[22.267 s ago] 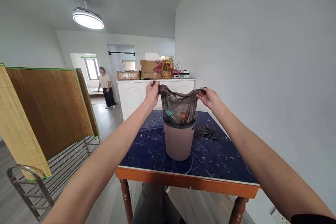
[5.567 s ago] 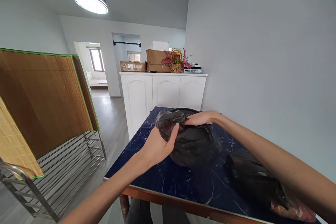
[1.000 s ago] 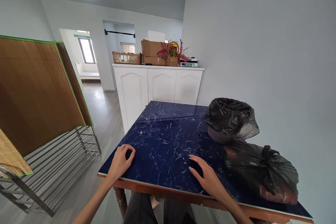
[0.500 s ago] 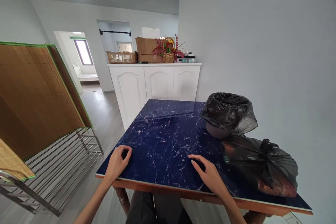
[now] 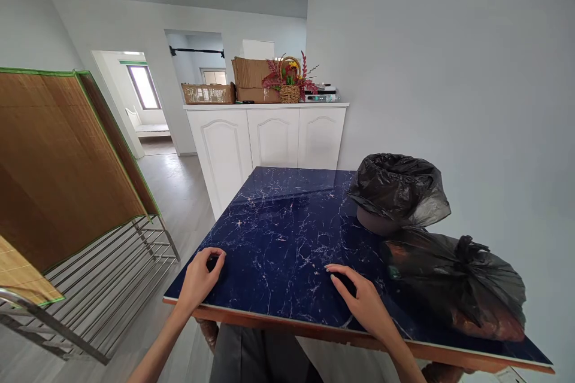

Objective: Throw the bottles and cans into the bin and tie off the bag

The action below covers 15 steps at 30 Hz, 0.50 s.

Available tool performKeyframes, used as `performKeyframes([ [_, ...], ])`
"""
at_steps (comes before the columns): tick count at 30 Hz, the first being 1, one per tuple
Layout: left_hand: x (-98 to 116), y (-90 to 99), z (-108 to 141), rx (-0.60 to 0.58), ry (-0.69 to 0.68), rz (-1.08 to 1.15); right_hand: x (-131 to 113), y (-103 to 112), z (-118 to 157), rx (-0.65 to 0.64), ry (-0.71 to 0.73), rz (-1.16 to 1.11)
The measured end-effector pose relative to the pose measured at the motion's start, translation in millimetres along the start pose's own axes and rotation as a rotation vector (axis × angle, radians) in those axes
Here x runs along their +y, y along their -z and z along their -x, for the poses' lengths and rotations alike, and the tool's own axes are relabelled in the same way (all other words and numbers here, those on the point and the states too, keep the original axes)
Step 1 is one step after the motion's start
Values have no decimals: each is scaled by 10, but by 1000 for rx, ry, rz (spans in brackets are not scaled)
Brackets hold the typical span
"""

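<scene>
My left hand [image 5: 200, 275] rests near the front left edge of the blue marble-patterned table [image 5: 274, 239]. Its fingers curve loosely toward the thumb, their tips close together in this view, with bare tabletop showing through the loop. Nothing is in it. On the right side of the tabletop lies my right hand [image 5: 363, 298], also holding nothing, thumb and fingers apart. To its right sits a knotted black plastic bag [image 5: 462, 287] with reddish contents showing faintly through. Behind that bag stands a round bin [image 5: 377, 222] lined with a black bag [image 5: 398, 188]; its inside is hidden.
A white cabinet [image 5: 274, 137] stands beyond the table, bearing cardboard boxes [image 5: 256, 78] and a flower basket [image 5: 290, 93]. At left is a metal rack [image 5: 112, 281] with a brown bamboo mat [image 5: 58, 161] over it. A grey wall [image 5: 426, 72] rises along the right.
The view has shifted slightly, with the bags and bin now a little farther right in the picture. Both hands keep nearly the same pose on the tabletop.
</scene>
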<state>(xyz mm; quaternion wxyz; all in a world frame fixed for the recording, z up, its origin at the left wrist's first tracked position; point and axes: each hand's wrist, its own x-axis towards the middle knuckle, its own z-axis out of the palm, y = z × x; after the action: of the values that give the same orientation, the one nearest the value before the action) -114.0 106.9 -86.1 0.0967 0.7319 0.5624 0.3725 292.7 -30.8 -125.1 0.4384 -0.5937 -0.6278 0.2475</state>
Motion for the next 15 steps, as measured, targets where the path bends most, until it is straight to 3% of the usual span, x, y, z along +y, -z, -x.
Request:
performKeyframes([
  [15, -23, 25, 7, 12, 17, 15, 8, -29, 7, -12, -47, 6],
])
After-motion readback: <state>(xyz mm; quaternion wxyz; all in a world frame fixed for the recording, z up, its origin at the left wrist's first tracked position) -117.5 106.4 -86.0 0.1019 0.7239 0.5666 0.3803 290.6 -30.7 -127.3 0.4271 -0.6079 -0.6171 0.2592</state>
